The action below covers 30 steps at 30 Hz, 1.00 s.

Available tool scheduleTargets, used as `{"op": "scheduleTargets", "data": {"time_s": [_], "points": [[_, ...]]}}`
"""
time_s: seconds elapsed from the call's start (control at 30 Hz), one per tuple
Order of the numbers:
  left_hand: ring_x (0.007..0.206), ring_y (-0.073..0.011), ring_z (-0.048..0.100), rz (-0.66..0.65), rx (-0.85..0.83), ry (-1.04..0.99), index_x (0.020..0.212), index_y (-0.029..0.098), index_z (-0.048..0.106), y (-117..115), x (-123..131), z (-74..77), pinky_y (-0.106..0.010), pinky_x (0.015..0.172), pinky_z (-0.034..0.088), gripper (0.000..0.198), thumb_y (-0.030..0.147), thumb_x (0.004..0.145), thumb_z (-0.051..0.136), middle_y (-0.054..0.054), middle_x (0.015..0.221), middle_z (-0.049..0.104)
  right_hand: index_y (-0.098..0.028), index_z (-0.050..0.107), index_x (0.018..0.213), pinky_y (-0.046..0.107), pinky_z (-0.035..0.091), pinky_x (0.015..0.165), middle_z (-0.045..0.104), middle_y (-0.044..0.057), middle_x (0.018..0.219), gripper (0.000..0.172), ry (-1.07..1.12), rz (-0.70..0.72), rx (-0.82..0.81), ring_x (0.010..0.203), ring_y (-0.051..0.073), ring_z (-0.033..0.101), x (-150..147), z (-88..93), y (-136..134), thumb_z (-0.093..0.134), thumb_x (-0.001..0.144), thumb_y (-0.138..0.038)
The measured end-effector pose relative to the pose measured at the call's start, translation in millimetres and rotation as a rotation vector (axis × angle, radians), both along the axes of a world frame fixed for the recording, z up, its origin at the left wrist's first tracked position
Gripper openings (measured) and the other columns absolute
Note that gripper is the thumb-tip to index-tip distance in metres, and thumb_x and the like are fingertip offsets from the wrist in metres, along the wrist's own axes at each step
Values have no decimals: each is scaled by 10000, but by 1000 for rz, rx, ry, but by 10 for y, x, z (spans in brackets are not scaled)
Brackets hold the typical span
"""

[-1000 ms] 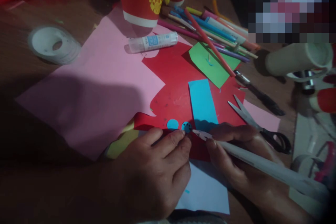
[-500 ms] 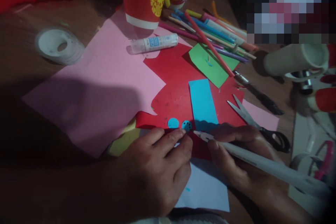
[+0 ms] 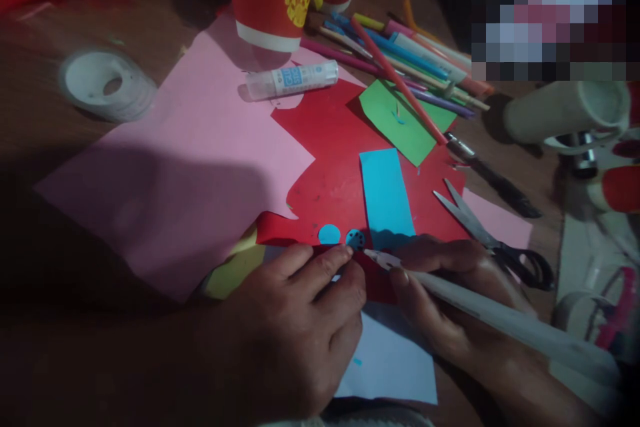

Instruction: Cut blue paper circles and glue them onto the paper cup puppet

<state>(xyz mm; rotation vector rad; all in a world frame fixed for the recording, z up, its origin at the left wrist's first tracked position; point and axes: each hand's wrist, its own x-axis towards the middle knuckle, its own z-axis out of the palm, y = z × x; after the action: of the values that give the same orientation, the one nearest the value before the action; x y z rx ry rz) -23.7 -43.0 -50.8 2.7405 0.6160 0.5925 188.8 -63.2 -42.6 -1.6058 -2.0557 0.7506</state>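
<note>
Pinching a white pen [image 3: 480,305], the right hand [image 3: 463,339] sits near a dotted blue circle [image 3: 355,238] the flattened left hand [image 3: 305,320] touches.

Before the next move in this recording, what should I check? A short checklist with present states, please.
1. Pen gripped in the right hand: ok.
2. Left hand has a fingertip at the dotted circle's lower edge: ok.
3. Pen tip touching the dotted circle: cannot tell; it is close to the lower-right edge.
4. Plain circle apart from the dotted one: ok.
5. Scissors closed: not ok, blades apart.
</note>
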Motion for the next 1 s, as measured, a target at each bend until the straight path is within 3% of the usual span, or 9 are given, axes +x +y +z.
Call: {"op": "scheduleTargets", "data": {"time_s": [0.13,0.33,1.0], "points": [[1058,-286,573,3,4,3,919,130,669,7,-4,-5,-405,825,419,179,196,852,516,-92,1089,659,-205,562,735,218,526,510,671,1,644,68,2,-2,39,548,130,636,13,-5,5,614,775,-225],[1086,-283,558,18,-15,27,932,139,671,0,-5,-1,-401,824,435,188,183,853,506,-93,1091,656,-206,583,695,198,517,481,683,4,651,84,2,54,-65,510,114,623,47,-15,38,621,766,-226],[1051,-284,574,-15,4,14,926,134,672,13,2,9,-399,810,449,184,195,849,515,-95,1082,658,-208,564,670,263,527,523,660,10,613,101,56,-112,39,526,148,625,-113,-2,-12,597,764,-229]]}}
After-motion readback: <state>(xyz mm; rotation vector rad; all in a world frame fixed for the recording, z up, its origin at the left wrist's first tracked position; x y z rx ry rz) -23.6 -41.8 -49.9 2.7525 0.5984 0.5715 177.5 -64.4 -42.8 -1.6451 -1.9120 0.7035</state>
